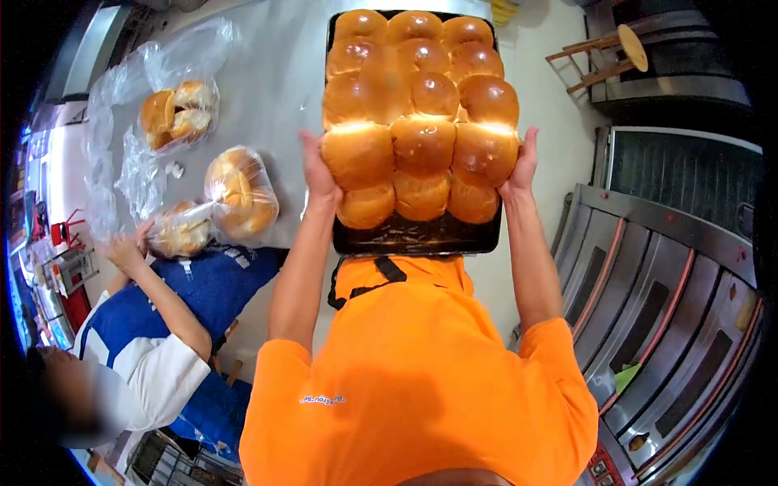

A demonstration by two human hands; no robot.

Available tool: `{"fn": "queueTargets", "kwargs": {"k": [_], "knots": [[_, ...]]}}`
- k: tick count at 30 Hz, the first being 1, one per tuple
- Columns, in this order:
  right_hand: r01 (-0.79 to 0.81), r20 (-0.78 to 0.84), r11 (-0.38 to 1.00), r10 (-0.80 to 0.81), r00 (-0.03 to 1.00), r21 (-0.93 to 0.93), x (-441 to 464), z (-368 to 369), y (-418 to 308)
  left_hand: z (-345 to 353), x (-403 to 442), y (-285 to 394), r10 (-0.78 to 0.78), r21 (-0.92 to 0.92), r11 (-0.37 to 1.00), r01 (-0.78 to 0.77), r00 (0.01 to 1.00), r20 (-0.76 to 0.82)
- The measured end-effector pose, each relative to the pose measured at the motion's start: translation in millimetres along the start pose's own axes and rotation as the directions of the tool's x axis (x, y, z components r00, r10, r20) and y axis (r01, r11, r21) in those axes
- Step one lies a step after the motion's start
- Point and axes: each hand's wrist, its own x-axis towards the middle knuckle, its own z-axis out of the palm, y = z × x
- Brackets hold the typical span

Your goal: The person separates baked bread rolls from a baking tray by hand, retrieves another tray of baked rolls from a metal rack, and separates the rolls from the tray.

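A black baking tray (pixel 415 236) full of glossy golden-brown bread buns (pixel 423 146) is held up in front of my body. The buns sit packed together in rows of three, and a bare strip of the tray shows at the near end. My left hand (pixel 321 172) is wrapped round the left side of the tray, its thumb pointing up beside the buns. On the opposite side my right hand (pixel 520 166) grips the right edge in the same way. The fingers under the tray are hidden.
On the left, a metal table (pixel 267 89) carries bagged buns (pixel 241 194) and clear plastic bags (pixel 121 89). A co-worker in a blue apron (pixel 219 283) handles a bag there. A wooden stool (pixel 604 58) stands at the upper right; metal deck ovens (pixel 656 316) line the right.
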Motion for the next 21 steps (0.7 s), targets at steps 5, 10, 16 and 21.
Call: {"fn": "queueTargets", "kwargs": {"k": [5, 10, 16, 21], "knots": [[0.189, 0.146, 0.806, -0.129, 0.981, -0.561, 9.5, 7.9, -65.3, -2.9, 10.1, 47.7, 0.058, -0.291, 0.954, 0.076, 0.902, 0.428], [0.203, 0.213, 0.307, -0.001, 0.977, -0.930, -9.4, 54.8, -104.0, 9.1, 22.4, 65.2, -0.188, -0.169, 0.939, 0.298, 0.862, 0.471], [0.541, 0.556, 0.238, -0.006, 0.831, -0.807, -14.2, 46.1, -100.6, -20.0, 44.3, 41.1, -0.224, 0.044, 0.966, 0.256, 0.735, 0.640], [-0.035, 0.249, 0.691, 0.306, 0.919, -0.722, -33.5, 49.7, -96.3, -17.0, 49.8, 34.4, -0.159, 0.032, 0.981, 0.193, 0.693, 0.703]]}}
